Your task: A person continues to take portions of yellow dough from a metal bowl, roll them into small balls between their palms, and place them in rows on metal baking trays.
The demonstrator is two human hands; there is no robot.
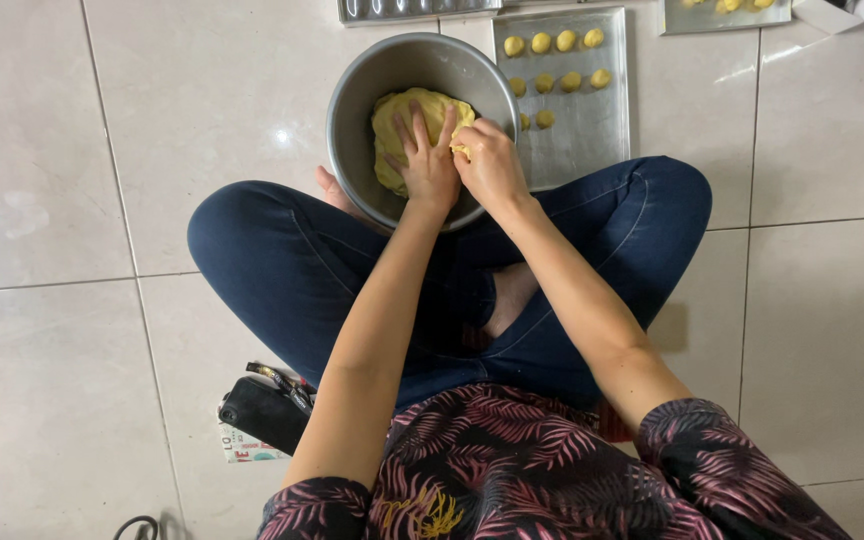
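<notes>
A round metal bowl stands on the floor in front of my crossed legs. A lump of yellow dough fills its bottom. My left hand lies flat on the dough with its fingers spread. My right hand is beside it, pinching a piece of dough at the lump's right edge.
A metal baking tray with several small yellow dough balls lies right of the bowl. Two more trays sit at the top edge and top right. A black pouch on a printed paper lies by my left hip. Cables run at the far left.
</notes>
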